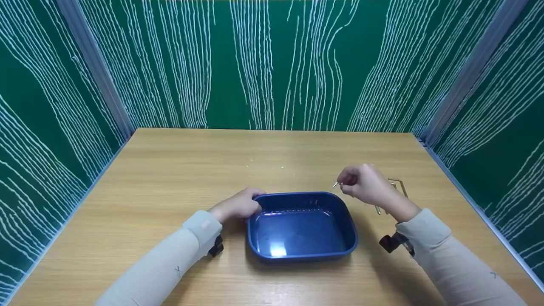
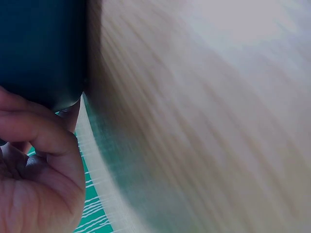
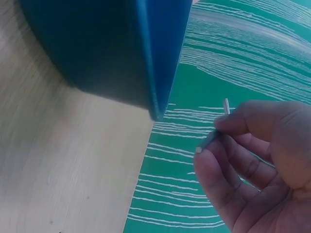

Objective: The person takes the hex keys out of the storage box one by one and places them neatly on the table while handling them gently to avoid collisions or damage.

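Observation:
A deep blue plastic tray (image 1: 297, 256) with rounded corners stands in front of me, its inside bare. My left hand (image 1: 241, 205) grips its far left corner, thumb over the rim; in the left wrist view curled fingers (image 2: 43, 131) lie against the outer wall. Just beyond the tray's far right corner, my right hand (image 1: 366, 185) is raised and pinches a small metal hex key (image 3: 227, 106) between thumb and fingertips. One short end sticks up past the fingers, and the middle is hidden by them. Larger L-shaped hex keys (image 1: 403, 187) lie on the table behind the right wrist, partly covered.
The wooden table (image 1: 191, 157) carries a few tiny white specks (image 1: 282, 167) beyond the tray. Green panels with white wavy lines (image 1: 221, 63) close off the back and both sides. Dark wrist cameras (image 1: 389, 243) hang below both sleeves.

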### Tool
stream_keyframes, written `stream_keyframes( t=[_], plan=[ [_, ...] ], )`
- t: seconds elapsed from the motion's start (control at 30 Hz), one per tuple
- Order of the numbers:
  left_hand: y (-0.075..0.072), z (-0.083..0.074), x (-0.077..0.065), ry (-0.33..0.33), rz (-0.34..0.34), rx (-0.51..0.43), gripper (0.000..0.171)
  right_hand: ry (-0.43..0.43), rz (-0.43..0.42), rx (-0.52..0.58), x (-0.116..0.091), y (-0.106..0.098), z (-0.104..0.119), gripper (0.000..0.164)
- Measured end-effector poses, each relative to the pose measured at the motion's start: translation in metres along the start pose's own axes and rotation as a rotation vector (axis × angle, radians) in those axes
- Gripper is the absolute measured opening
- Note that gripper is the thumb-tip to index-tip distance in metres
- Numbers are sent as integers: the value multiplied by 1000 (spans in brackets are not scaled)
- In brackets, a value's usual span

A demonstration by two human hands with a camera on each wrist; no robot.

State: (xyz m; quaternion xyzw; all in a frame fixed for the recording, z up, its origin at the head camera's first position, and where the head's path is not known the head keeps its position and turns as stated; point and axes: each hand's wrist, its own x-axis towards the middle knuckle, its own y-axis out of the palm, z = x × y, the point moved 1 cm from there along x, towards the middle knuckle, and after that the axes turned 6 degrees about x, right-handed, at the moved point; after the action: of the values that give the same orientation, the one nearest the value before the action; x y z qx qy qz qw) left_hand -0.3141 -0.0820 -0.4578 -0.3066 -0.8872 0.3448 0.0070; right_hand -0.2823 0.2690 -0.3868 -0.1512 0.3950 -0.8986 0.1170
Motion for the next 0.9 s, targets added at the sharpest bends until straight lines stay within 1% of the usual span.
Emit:
stream_keyframes(
  t=[0.07, 0.27, 0.5, 0.6, 0.67, 0.77, 0.9],
  plan=[
    [0, 1, 0, -3, 4, 0, 29, 25, -9, 9, 0, -2, -3, 9],
    [0, 2, 2, -13, 2, 9, 33, 62, -32, 31, 0, -6, -13, 14],
    [0, 1, 4, -5, -9, 25, 27, 89, -76, 10, -2, -9, -22, 15],
    [0, 1, 4, -5, -10, 22, 28, 97, -93, 0, -2, -10, -27, 16],
    [0, 1, 3, -8, -11, 25, 28, 122, -97, 0, -3, -11, -31, 16],
    [0, 0, 3, 14, -17, 43, 27, 169, -92, -2, -5, -12, -36, 17],
    [0, -1, 3, 39, -21, 54, 24, 201, -82, -14, -7, -12, -42, 17]
  ],
)
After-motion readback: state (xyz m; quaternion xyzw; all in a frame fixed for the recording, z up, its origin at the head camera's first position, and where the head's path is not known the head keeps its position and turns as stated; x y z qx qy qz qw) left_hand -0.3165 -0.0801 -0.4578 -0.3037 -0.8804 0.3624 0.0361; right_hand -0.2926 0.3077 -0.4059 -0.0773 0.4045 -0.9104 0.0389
